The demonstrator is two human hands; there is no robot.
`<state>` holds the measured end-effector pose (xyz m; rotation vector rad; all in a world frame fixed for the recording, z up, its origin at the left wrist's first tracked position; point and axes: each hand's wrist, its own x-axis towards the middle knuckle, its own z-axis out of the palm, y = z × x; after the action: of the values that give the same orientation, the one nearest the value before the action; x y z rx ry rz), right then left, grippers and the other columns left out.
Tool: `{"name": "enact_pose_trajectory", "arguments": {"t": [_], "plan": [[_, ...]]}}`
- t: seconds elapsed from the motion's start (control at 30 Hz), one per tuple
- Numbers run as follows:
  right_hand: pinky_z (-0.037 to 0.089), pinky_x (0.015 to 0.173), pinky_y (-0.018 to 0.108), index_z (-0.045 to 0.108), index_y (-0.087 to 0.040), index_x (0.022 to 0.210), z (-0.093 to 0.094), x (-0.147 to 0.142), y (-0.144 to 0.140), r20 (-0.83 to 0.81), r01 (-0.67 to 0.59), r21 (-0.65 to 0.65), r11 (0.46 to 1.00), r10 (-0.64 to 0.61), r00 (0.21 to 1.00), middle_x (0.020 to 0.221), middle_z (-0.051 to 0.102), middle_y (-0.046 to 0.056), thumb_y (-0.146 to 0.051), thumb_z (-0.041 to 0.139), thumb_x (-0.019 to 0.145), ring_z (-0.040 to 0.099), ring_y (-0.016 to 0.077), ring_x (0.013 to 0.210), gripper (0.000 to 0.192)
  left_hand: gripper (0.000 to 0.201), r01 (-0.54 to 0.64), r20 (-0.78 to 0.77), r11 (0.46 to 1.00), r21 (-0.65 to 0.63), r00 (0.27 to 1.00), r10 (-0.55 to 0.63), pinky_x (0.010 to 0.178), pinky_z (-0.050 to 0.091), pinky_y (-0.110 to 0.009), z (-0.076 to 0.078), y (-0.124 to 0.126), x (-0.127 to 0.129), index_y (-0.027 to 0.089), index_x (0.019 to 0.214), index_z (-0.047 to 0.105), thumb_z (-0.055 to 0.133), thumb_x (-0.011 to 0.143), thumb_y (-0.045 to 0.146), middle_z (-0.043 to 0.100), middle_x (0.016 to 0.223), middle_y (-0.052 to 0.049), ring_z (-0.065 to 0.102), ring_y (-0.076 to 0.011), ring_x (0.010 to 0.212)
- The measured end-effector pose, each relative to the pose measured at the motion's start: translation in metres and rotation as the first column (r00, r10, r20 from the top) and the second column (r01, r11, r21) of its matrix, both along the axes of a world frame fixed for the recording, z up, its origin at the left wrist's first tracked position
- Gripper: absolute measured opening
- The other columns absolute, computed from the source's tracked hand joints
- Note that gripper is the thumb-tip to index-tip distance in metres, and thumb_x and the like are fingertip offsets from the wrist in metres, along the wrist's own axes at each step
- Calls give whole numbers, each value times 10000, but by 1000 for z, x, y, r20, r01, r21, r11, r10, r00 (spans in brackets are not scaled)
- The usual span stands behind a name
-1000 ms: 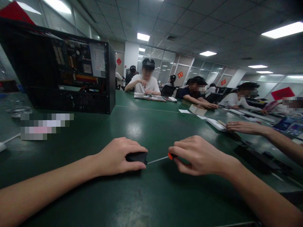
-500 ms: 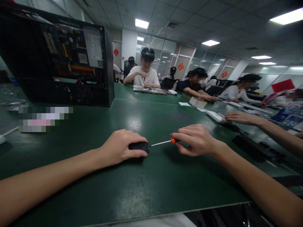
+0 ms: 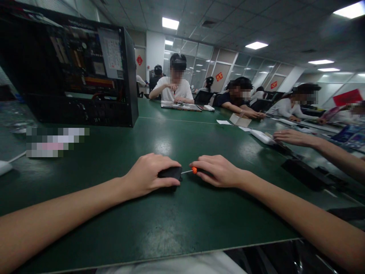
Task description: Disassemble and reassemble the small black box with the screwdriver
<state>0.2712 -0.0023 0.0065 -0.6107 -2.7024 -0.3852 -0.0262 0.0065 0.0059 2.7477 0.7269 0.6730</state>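
My left hand (image 3: 151, 175) is closed around a small black box-shaped object (image 3: 168, 173) low over the green table; its exact kind I cannot make out. A screwdriver (image 3: 194, 170) with an orange-collared dark handle is gripped in my right hand (image 3: 218, 171). Its thin metal shaft points left and meets the right end of the black object. Only a short length of shaft shows between the two hands; its tip is hidden. My right fingers cover most of the handle.
An open black computer case (image 3: 129, 76) stands on the green table (image 3: 159, 228) at the left. A pixelated item (image 3: 57, 142) lies before it. At the right, another person's hand (image 3: 296, 137) rests near dark parts (image 3: 305, 173). Several people sit farther back, near a small open box (image 3: 240, 120).
My right hand has moved left with the screwdriver, toward the black object. Less of the shaft shows between my hands. My left hand has hardly moved.
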Motion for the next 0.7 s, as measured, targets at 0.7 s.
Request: {"name": "enact_pose_trajectory", "arguments": {"t": [0.7], "plan": [[264,560,361,708,-214,759,95,247,15,-482,989,-68,134,-872,85,496,416,-10,-326,802,727,243,125,474,151,383,29,20,993,-113,999,-26,887,518,-306,2,8,-12,217,1252,675,632,961,462,728,1167,-75,678,-240,1037]]}}
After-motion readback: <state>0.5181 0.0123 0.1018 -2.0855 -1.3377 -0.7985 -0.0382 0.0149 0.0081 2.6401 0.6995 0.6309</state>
